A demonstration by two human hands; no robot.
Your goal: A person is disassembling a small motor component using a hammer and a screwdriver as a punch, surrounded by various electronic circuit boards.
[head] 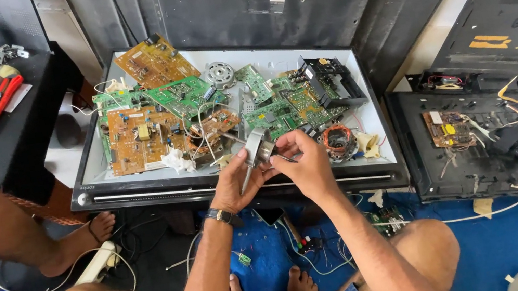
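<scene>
Both my hands meet over the front edge of a flat television screen (367, 127) lying face up. My left hand (236, 182), with a dark wristwatch, grips a small grey metal part (254, 151) from below. My right hand (303, 163) pinches the same part from the right side. Just beyond my fingers lie green circuit boards (284, 108), brown circuit boards (140, 138), a copper coil yoke (339, 141) and loose white wires.
Another person's bare leg and foot (84, 241) rest at the left, beside a black table (21, 128) with red-handled pliers. An opened television back (500, 135) with wiring lies at the right. Black panels lean against the far wall. Blue mat under my feet.
</scene>
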